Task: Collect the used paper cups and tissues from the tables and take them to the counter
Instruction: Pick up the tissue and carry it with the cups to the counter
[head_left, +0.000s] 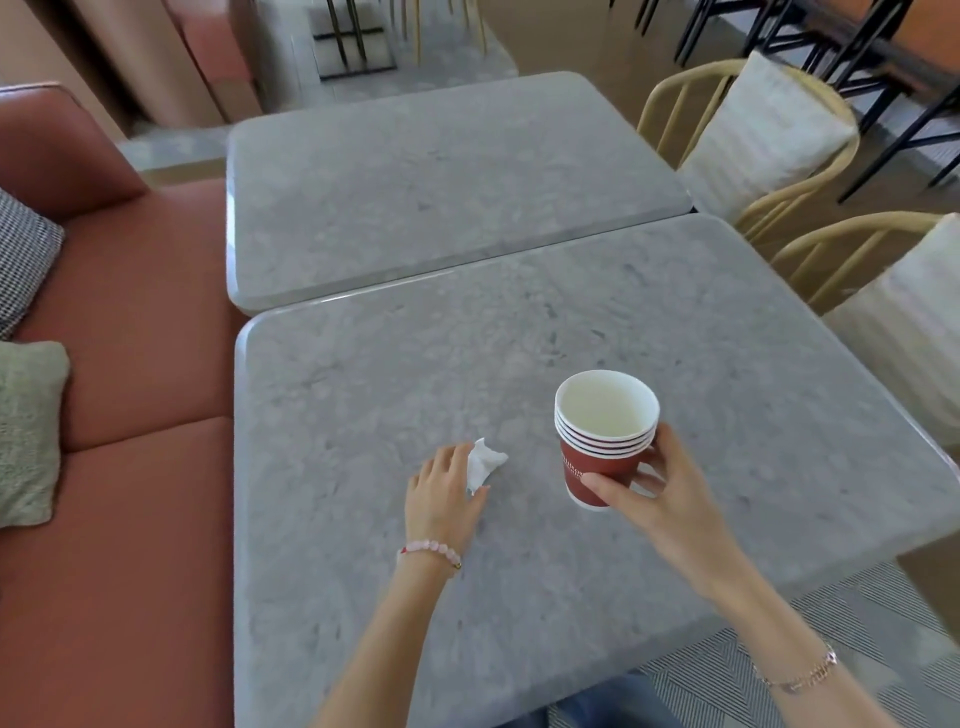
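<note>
Red paper forms the stack of paper cups (605, 441), several nested together, clamped upright between the thumb and fingers (608, 491) of the right hand (662, 486); whether its base touches the near worktop (519, 338) cannot be told. The fingers (452, 460) of the left hand (441, 501) are curled onto a crumpled white tissue (485, 462), pinching it against the thumb where it lies on the worktop, near the stack and to its left. Judged progress: cups gathered, tissue pickup in hand and apparently the last item here, carry to the counter not yet begun; no counter is in view. Beyond the fingers, the near worktop runs to a rounded edge that abuts the far worktop (441, 171). Left of the left fingers, the worktop edge borders a terracotta sofa (130, 312). Right of the right fingers, two cane chairs (753, 130) stand close to the edge, so withdrawal toward the person appears to offer the most open room
</note>
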